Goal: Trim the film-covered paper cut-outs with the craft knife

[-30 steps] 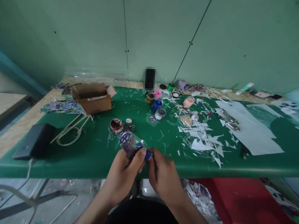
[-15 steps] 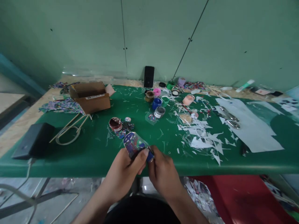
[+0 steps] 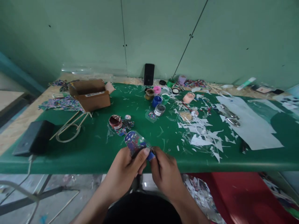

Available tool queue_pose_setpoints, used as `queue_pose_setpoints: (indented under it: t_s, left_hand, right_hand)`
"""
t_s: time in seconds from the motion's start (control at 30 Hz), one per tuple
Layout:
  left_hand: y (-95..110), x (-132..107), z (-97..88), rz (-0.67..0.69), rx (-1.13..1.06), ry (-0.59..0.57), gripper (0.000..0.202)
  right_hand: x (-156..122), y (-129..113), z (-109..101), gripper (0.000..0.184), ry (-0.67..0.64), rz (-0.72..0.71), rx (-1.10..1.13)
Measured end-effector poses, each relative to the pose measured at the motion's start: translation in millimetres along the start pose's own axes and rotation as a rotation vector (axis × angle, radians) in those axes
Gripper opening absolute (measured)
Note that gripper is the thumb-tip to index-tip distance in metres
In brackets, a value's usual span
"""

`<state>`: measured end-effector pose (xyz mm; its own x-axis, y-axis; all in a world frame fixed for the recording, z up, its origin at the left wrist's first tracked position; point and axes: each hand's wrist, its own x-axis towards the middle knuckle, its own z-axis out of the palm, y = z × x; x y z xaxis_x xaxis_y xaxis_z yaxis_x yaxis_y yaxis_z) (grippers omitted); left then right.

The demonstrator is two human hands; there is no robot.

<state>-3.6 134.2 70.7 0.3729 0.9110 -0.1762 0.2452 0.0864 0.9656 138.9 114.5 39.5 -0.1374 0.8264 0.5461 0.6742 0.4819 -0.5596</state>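
In front of me, over the table's near edge, I hold a colourful painted flat piece with a rounded end and clear film along its edge. My left hand is closed on it, thumb pressed on top. My right hand is closed at its right end, by a blue patch; whether a small tool is also in those fingers I cannot tell. Just beyond the piece stands an open jar of dark red paint, beside a small cluster of painted scraps.
Several paint jars, including a blue one, stand mid-table. White clippings and a paper sheet with metal tools lie right. A cardboard box, coiled tube and black device are left. A phone leans on the wall.
The right hand has shifted slightly right along the piece's end. The left hand keeps its hold, and the piece has moved only a little. The whole view has tilted slightly.
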Motion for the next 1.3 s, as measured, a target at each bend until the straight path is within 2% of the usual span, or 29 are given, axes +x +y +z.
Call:
queue_pose_setpoints:
  t_s: [0.13,0.27,0.43,0.83,1.03,1.13,1.3]
  left_hand:
    - [0.3,-8.2,-2.1,0.008,0.098,0.004,0.045]
    - [-2.2,-18.8,0.4,0.011,0.146,0.001,0.045]
    - [-9.6,-39.5,14.3,-0.009,0.127,0.02,0.046]
    - [-29.2,-85.1,42.2,-0.003,0.103,-0.001,0.046]
    - [-36.2,-95.2,56.0,0.003,-0.055,-0.063,0.05]
    - [-37.4,-95.7,58.4,-0.01,-0.152,-0.037,0.046]
    - [-43.4,-94.4,63.1,0.034,-0.126,0.051,0.047]
  right_hand:
    - [-6.2,-4.4,-2.7,0.02,-0.055,-0.005,0.005]
    - [-19.0,-10.6,0.5,0.022,-0.02,-0.007,-0.036]
    - [-40.8,-18.8,3.3,0.024,0.036,0.013,-0.061]
    - [-91.8,-28.7,-2.8,0.025,0.018,0.002,-0.055]
    - [-102.3,-28.9,-10.1,0.031,0.029,-0.008,0.033]
    - [-104.3,-30.3,-14.6,0.025,0.059,0.002,0.059]
    - [-110.2,-31.3,-16.1,0.021,0.117,0.031,0.066]
